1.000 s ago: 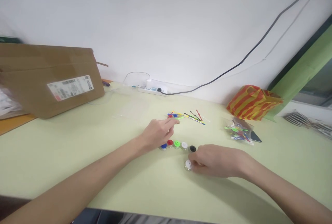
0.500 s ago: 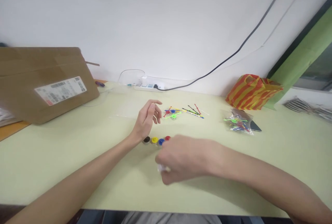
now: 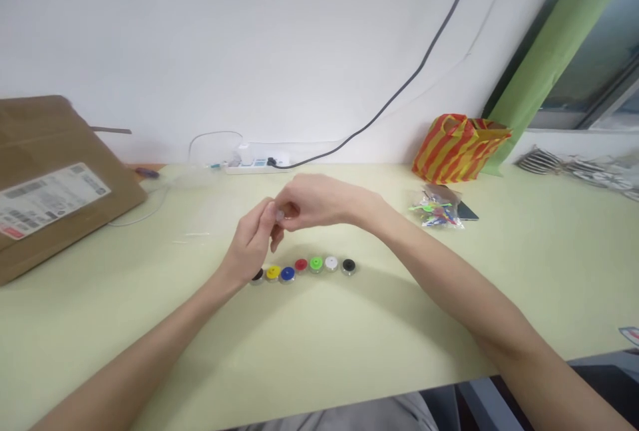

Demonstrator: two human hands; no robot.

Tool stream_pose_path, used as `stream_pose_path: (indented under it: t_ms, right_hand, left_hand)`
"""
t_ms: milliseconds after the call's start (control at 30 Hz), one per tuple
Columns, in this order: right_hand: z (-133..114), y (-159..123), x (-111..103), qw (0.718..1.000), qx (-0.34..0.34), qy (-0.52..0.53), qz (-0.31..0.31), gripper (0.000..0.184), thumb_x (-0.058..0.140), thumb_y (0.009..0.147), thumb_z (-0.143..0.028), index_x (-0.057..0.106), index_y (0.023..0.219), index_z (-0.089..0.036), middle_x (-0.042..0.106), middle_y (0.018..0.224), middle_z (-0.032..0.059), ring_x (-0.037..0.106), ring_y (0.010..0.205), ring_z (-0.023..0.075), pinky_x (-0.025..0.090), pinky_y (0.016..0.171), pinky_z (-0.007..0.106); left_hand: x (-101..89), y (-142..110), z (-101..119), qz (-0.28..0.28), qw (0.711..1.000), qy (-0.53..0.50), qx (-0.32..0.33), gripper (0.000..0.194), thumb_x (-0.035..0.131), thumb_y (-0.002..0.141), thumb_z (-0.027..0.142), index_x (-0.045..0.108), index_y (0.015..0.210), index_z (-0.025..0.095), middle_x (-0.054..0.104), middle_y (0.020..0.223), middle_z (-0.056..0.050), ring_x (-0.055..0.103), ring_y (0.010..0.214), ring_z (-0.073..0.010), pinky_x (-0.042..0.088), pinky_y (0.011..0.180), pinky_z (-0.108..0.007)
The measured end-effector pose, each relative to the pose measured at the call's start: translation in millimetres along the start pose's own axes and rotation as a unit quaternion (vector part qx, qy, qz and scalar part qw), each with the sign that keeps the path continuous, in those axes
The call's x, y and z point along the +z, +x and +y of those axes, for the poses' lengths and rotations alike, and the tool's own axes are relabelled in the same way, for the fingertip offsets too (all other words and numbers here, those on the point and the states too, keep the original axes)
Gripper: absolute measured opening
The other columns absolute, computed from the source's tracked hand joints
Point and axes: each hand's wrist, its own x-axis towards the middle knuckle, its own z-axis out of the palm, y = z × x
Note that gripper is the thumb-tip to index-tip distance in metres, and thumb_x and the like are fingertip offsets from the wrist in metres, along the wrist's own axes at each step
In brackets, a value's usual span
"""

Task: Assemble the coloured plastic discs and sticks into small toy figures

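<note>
My two hands meet in the air above the pale green table, fingertips together around a small pale piece. Its shape is too small to make out. My left hand and my right hand both pinch it. Just below them lies a row of several small round discs with black, yellow, blue, red, green and white tops. My left wrist is nearest the black disc at the row's left end. The loose coloured sticks seen earlier are hidden behind my right hand and forearm.
On the table stand a brown cardboard package at left and a clear bag of coloured sticks with a phone at right. A red-and-yellow striped bag and a power strip stand by the wall.
My right hand has risen from the front of the table to meet my left hand, bringing the pale piece. The whole row of discs now shows, and the view has turned slightly.
</note>
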Motion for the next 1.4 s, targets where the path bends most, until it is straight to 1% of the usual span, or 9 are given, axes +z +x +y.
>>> stream_pose_path:
  t_ms: [133, 233, 333, 600, 967, 1133, 1233, 1333, 1400]
  right_hand:
    - [32.3, -13.5, -19.4, 0.996, 0.084, 0.024, -0.006, 0.012, 0.070, 0.088, -0.029, 0.066, 0.090, -0.018, 0.067, 0.086, 0.0034, 0.055, 0.069, 0.0125, 0.034, 0.057, 0.024]
    - [71.8, -26.1, -24.6, 0.978, 0.186, 0.051, -0.074, 0.024, 0.071, 0.087, -0.027, 0.067, 0.109, -0.020, 0.070, 0.093, 0.0047, 0.062, 0.072, 0.0145, 0.040, 0.058, 0.023]
    - [111.0, -36.7, -14.7, 0.942, 0.300, 0.051, -0.144, 0.035, 0.073, 0.085, -0.023, 0.065, 0.120, -0.019, 0.074, 0.094, 0.0063, 0.066, 0.070, 0.0159, 0.046, 0.059, 0.024]
    - [162.1, -41.6, 27.4, 0.921, 0.349, 0.043, -0.170, 0.021, 0.071, 0.087, -0.023, 0.071, 0.105, -0.013, 0.077, 0.090, 0.0104, 0.070, 0.073, 0.0174, 0.051, 0.066, 0.025]
    - [161.7, -34.9, 29.9, 0.931, 0.331, 0.015, -0.155, 0.015, 0.071, 0.077, -0.013, 0.072, 0.092, -0.012, 0.075, 0.084, 0.0101, 0.067, 0.067, 0.0189, 0.046, 0.057, 0.025]
    - [146.2, -41.5, 6.1, 0.950, 0.292, 0.028, -0.102, 0.009, 0.068, 0.080, -0.013, 0.069, 0.089, -0.013, 0.074, 0.089, 0.0095, 0.066, 0.072, 0.0166, 0.044, 0.057, 0.022]
    - [121.5, -38.7, -12.5, 0.974, 0.162, 0.154, -0.048, 0.007, 0.066, 0.088, -0.020, 0.065, 0.092, -0.015, 0.073, 0.088, 0.0060, 0.066, 0.077, 0.0141, 0.047, 0.062, 0.020]
    - [90.8, -27.3, -17.2, 0.939, -0.017, 0.345, -0.006, 0.017, 0.069, 0.092, -0.030, 0.063, 0.096, -0.015, 0.071, 0.085, 0.0041, 0.064, 0.076, 0.0132, 0.051, 0.068, 0.023]
    - [73.6, -16.9, -10.6, 0.913, -0.066, 0.402, -0.003, 0.020, 0.072, 0.091, -0.032, 0.062, 0.096, -0.014, 0.068, 0.081, 0.0023, 0.060, 0.072, 0.0119, 0.050, 0.067, 0.023]
  left_hand:
    - [4.8, -2.3, 1.4, -0.015, 0.984, 0.157, 0.082, 0.019, 0.047, 0.106, 0.038, 0.057, 0.108, 0.021, 0.052, 0.073, 0.003, 0.049, 0.058, -0.0118, 0.043, 0.056, -0.025]
    - [9.5, -3.7, 3.1, -0.059, 0.940, 0.262, 0.212, 0.012, 0.053, 0.102, 0.024, 0.058, 0.113, 0.021, 0.066, 0.094, -0.003, 0.062, 0.076, -0.0143, 0.050, 0.070, -0.027]
    - [11.7, -3.1, 5.7, -0.033, 0.902, 0.305, 0.304, 0.012, 0.060, 0.098, 0.016, 0.060, 0.109, 0.021, 0.072, 0.104, -0.005, 0.069, 0.095, -0.0184, 0.053, 0.087, -0.032]
    - [3.0, 1.0, -1.3, -0.006, 0.894, 0.327, 0.305, 0.006, 0.067, 0.095, 0.019, 0.063, 0.099, 0.021, 0.075, 0.097, -0.005, 0.072, 0.091, -0.0209, 0.054, 0.082, -0.035]
    - [2.8, 1.1, -5.0, -0.019, 0.902, 0.321, 0.289, 0.003, 0.069, 0.095, 0.022, 0.065, 0.094, 0.022, 0.075, 0.090, -0.001, 0.071, 0.082, -0.0189, 0.054, 0.076, -0.033]
    - [3.6, -1.5, -1.6, 0.004, 0.928, 0.300, 0.220, 0.005, 0.068, 0.094, 0.028, 0.068, 0.095, 0.023, 0.075, 0.093, -0.001, 0.071, 0.087, -0.0196, 0.055, 0.081, -0.034]
    - [8.0, -1.6, 4.7, 0.057, 0.968, 0.226, 0.092, 0.014, 0.073, 0.090, 0.036, 0.068, 0.089, 0.023, 0.074, 0.089, -0.002, 0.069, 0.083, -0.0199, 0.055, 0.079, -0.035]
    - [13.7, 0.2, 8.3, 0.084, 0.996, 0.031, -0.031, 0.026, 0.076, 0.086, 0.041, 0.066, 0.093, 0.018, 0.075, 0.087, -0.006, 0.070, 0.075, -0.0203, 0.056, 0.068, -0.033]
    - [16.5, 0.5, 8.6, 0.081, 0.994, -0.053, -0.056, 0.029, 0.078, 0.085, 0.041, 0.066, 0.096, 0.016, 0.075, 0.088, -0.008, 0.070, 0.075, -0.0202, 0.055, 0.066, -0.032]
